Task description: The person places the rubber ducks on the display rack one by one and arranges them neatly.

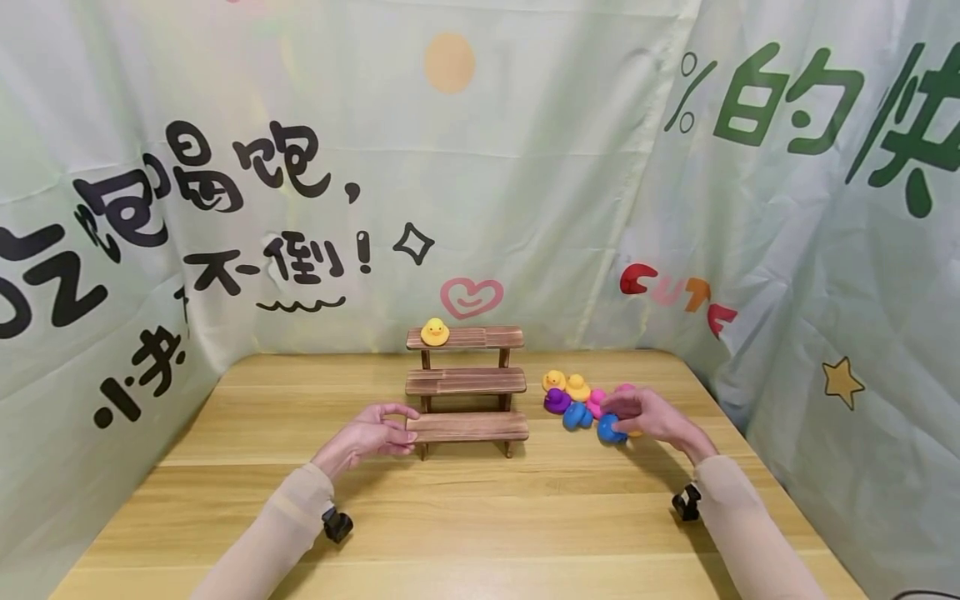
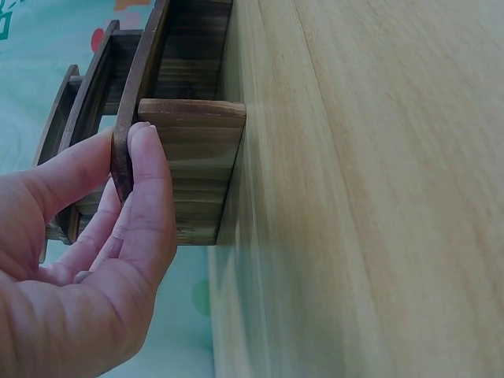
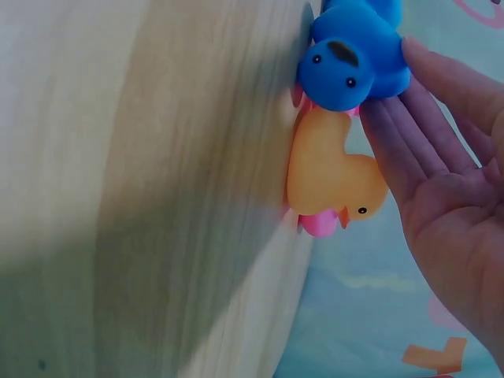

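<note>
A three-tier brown wooden shelf (image 1: 468, 427) stands upright on the table. My left hand (image 1: 378, 432) pinches the left end of its lowest board (image 2: 126, 150) between thumb and fingers. One yellow rubber duck (image 1: 435, 332) sits at the left of the top board. To the right of the shelf, my right hand (image 1: 652, 417) is at a blue rubber duck (image 3: 346, 67), its thumb at the duck's side and its fairly straight fingers partly hidden behind it. Beside that duck, an orange-yellow duck (image 3: 331, 165) lies on the table.
Several more ducks cluster right of the shelf: yellow (image 1: 577, 387), purple (image 1: 557, 401), blue (image 1: 577, 416) and pink (image 1: 596, 403). Printed cloth (image 1: 555, 208) hangs behind and beside the wooden table (image 1: 487, 525). A black wrist camera (image 1: 337, 525) is on the left sleeve, another (image 1: 686, 502) on the right.
</note>
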Demonstrator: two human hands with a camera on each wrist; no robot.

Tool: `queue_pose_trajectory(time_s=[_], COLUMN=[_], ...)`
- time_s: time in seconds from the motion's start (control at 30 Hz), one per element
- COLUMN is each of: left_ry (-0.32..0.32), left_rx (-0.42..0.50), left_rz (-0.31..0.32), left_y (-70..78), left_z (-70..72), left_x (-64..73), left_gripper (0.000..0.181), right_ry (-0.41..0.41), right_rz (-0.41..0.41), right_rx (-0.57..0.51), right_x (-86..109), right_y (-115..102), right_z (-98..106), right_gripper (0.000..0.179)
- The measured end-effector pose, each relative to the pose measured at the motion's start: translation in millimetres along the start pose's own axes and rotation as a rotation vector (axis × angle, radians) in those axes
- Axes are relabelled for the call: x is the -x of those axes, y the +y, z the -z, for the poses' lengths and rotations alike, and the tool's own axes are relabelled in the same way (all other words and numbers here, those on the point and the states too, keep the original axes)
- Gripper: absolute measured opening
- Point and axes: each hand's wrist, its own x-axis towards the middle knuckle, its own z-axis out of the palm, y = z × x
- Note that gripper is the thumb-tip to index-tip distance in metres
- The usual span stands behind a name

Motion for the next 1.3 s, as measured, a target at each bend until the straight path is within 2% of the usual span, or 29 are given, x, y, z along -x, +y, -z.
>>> queue_pose_trajectory(time_s=[0.7, 1.3], left_ry=[0.006, -0.011], left_rx=[0.000, -0.005], left_rz=[-0.001, 0.007], left_y=[-1.6, -2.2], left_z=[-0.5, 1.9], left_x=[-1.1, -2.3], left_gripper=[0.049, 0.051], right_ry=[-0.101, -0.082], right_rz=[0.021, 0.014], right_rx=[-0.017, 0.027], right_x=[3.2, 4.2], right_y=[2.8, 4.2], right_z=[-5.6, -13.3], right_gripper=[0.046, 0.041])
